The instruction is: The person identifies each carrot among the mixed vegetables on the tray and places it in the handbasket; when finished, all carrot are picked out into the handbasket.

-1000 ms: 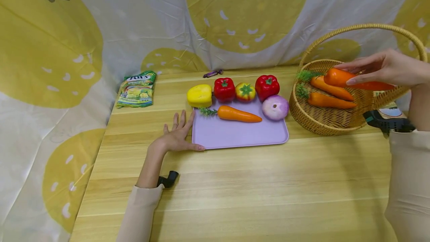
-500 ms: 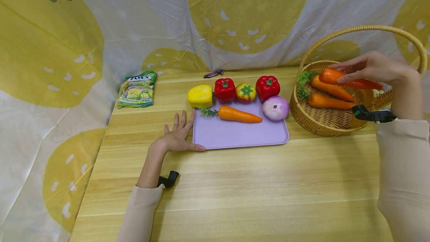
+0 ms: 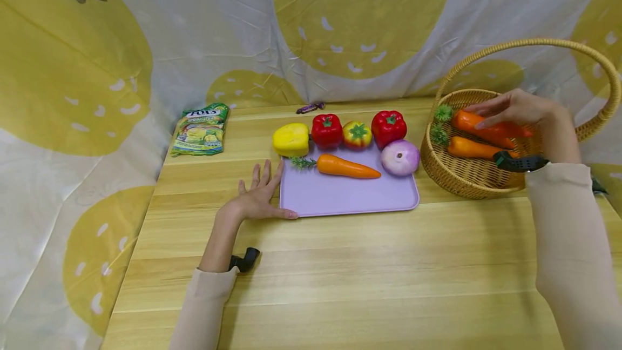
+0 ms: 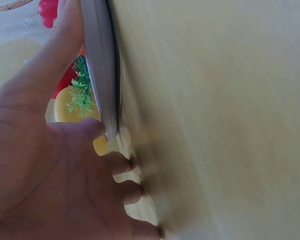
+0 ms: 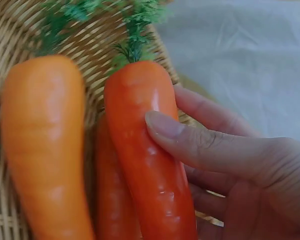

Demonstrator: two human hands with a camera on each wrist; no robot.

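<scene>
At the right of the frame, the right hand [image 3: 527,109] pinches a reddish carrot [image 5: 152,125] between thumb and fingers, within the wicker basket [image 3: 444,177] and over a second carrot [image 5: 111,185]; whether the two touch cannot be told. An orange carrot [image 5: 42,140] lies beside them. Left of centre, the left hand [image 3: 255,201] spreads its fingers on the tabletop [image 3: 369,280], thumb touching the lower-left corner of the purple tray [image 3: 350,196]. The step seems to be setting down or taking up the reddish carrot; the next move likely calls for a steady pinch, loosened only over firm support.
</scene>
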